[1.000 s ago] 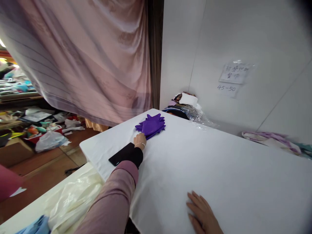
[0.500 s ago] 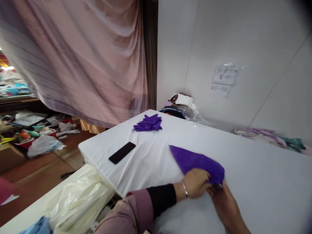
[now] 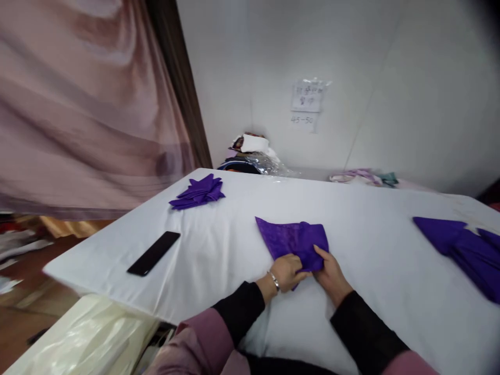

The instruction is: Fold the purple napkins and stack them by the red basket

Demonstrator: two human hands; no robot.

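Observation:
A folded purple napkin [image 3: 294,238] lies on the white-covered table [image 3: 363,219] in front of me. My left hand [image 3: 286,272] pinches its near corner with curled fingers. My right hand [image 3: 331,273] grips the same near edge from the right, thumb on top of the cloth. The two hands almost touch. A stack of folded purple napkins [image 3: 198,191] sits at the table's far left corner.
A black phone [image 3: 154,253] lies flat near the table's left edge. More purple cloth [image 3: 463,249] lies at the right. A pink curtain [image 3: 86,109] hangs on the left. Bundles of fabric and plastic [image 3: 253,153] rest against the white wall. Cream plastic sheeting [image 3: 86,333] sits below left.
My left hand came back from the far stack with one purple napkin. Both hands now hold it down in front of me. My view has swung to the right, bringing in the cloth at the right.

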